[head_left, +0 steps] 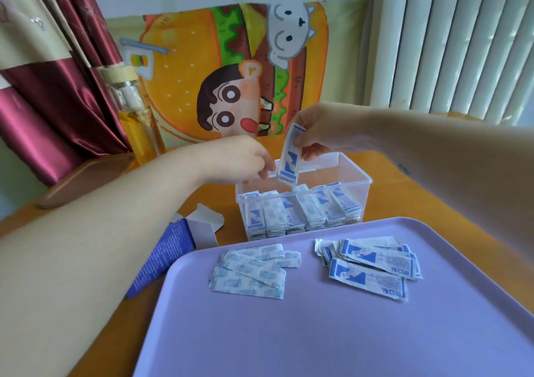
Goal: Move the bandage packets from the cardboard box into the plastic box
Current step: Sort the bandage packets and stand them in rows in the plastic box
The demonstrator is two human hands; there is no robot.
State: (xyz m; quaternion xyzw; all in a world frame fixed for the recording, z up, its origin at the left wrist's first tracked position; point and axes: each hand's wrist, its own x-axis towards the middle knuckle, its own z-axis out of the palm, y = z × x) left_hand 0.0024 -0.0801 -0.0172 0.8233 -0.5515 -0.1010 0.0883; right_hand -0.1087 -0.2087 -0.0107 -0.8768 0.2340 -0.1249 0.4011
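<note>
The right hand (323, 134) pinches 1 bandage packet (289, 157) by its upper end between thumb and fingers. It holds the packet upright, with the lower end dipping just inside the clear plastic box (362, 181) directly beneath the hand. The left hand (239, 160) reaches in just to the left of that packet, its fingers bent downward over the box's far left corner. I cannot tell whether they hold anything.

Below both hands, a row of standing packets (294, 215) fills the near side of the box. Nearer the person than the hands, a lilac tray (289, 342) lies on the counter (404, 203) and carries 2 loose heaps. A pale pile (251, 275) sits on the left hand's side and a blue-printed pile (372, 264) on the right hand's side.

The purple cardboard box (164, 255) lies with its flap open on the counter beneath the left forearm, just beside the tray's left edge. Beyond the left hand stands a glass bottle (138, 122) of amber liquid.
</note>
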